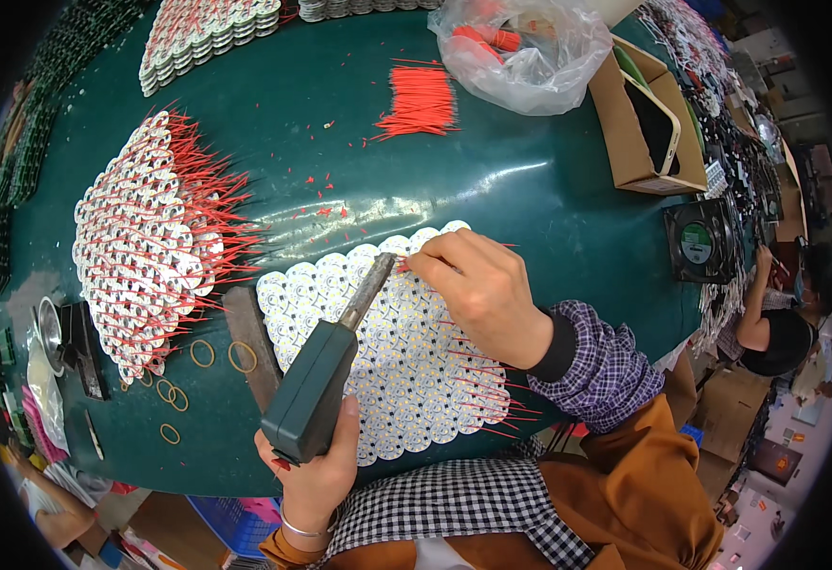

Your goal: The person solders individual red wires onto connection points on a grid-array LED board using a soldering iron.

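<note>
My left hand (316,484) is wrapped round the handle of a dark green soldering gun (313,391). The gun's metal tip points up and away, down onto a panel of round white LED boards (392,370) in front of me. Beside that tip, my right hand (478,290) has its thumb and forefinger pinched at the panel's far edge, on a thin red wire (402,267) that shows only in part. More red wires stick out along the panel's right side. A dark flat bar (249,347) lies against the panel's left edge.
Stacked boards with red wires (140,252) stand at left. A bundle of red wires (419,99), a clear plastic bag (525,57) and a cardboard box (639,123) lie at the far side. Rubber bands (242,357) and a black fan (699,242) are on the green table (340,171).
</note>
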`<state>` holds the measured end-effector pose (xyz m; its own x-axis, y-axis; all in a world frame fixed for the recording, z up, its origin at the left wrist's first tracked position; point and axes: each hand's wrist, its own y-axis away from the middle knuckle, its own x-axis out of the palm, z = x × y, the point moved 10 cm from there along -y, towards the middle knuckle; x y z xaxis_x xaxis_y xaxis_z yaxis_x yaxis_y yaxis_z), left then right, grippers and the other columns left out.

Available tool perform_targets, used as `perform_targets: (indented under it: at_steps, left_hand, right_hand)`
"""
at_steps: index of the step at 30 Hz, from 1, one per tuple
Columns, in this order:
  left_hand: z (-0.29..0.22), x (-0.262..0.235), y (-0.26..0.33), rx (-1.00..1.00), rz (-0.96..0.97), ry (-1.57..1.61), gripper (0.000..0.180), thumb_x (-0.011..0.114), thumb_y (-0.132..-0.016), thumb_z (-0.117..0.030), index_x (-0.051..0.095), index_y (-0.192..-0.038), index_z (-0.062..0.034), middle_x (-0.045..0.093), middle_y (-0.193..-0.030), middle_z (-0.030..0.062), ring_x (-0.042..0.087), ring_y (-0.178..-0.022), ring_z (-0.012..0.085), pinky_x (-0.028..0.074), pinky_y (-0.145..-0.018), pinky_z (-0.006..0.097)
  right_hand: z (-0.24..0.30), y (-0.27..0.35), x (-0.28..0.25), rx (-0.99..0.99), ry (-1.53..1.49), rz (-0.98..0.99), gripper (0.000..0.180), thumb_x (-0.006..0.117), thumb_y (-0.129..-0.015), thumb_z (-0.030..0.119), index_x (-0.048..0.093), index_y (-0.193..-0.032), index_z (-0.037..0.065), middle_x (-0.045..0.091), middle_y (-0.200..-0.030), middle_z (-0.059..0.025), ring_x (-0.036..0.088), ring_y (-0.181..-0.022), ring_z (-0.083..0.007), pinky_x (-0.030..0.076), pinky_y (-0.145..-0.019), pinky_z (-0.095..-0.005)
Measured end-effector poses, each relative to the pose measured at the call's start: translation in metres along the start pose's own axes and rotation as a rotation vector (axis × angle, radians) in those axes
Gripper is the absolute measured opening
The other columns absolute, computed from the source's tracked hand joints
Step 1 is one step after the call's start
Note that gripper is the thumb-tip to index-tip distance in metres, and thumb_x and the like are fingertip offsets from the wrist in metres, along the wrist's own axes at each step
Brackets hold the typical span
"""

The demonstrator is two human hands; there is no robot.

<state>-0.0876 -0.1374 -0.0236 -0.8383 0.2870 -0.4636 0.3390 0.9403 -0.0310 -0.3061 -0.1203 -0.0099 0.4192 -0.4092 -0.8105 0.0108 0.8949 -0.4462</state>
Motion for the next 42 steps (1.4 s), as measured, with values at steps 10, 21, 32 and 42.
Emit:
perform_targets:
  at_steps: [10, 21, 32, 42]
  left_hand:
    - [0.020, -0.015, 0.014, -0.224, -0.082, 0.205, 0.030, 0.077, -0.085, -0.001, 0.067, -0.112, 0.0055, 0.070, -0.095, 0.0104, 0.062, -0.071, 0.0136, 0.049, -0.062, 0.028]
    - [0.028, -0.013, 0.017, -0.303, -0.044, 0.147, 0.027, 0.083, -0.082, -0.012, 0.072, -0.102, 0.0028, 0.072, -0.088, 0.0092, 0.066, -0.071, 0.0178, 0.052, -0.064, 0.033]
    - [0.022, -0.008, 0.017, -0.178, 0.001, 0.030, 0.018, 0.082, -0.082, -0.011, 0.074, -0.096, -0.0023, 0.069, -0.085, 0.0061, 0.063, -0.066, 0.0187, 0.046, -0.063, 0.032]
    - [0.021, -0.012, 0.020, -0.187, 0.004, 0.027, 0.021, 0.081, -0.083, -0.010, 0.073, -0.099, 0.0007, 0.071, -0.089, 0.0085, 0.066, -0.071, 0.0195, 0.051, -0.065, 0.032]
  right_hand:
    - [0.003, -0.001, 0.000, -0.013, 0.073, -0.004, 0.016, 0.070, -0.074, 0.005, 0.066, -0.089, 0.002, 0.059, -0.086, -0.0056, 0.061, -0.080, -0.0212, 0.050, -0.069, -0.0326]
    - [0.011, 0.003, 0.004, -0.031, 0.015, -0.021, 0.020, 0.072, -0.074, 0.003, 0.071, -0.094, 0.001, 0.065, -0.087, -0.0075, 0.065, -0.077, -0.0221, 0.053, -0.068, -0.0340]
    - [0.011, 0.004, 0.006, -0.023, 0.016, -0.036, 0.020, 0.075, -0.071, 0.002, 0.070, -0.091, 0.000, 0.064, -0.086, -0.0077, 0.065, -0.076, -0.0220, 0.054, -0.066, -0.0333]
    - [0.012, 0.005, 0.008, -0.024, 0.037, -0.010, 0.021, 0.075, -0.072, 0.002, 0.069, -0.092, 0.000, 0.064, -0.087, -0.0080, 0.065, -0.078, -0.0232, 0.054, -0.067, -0.0338]
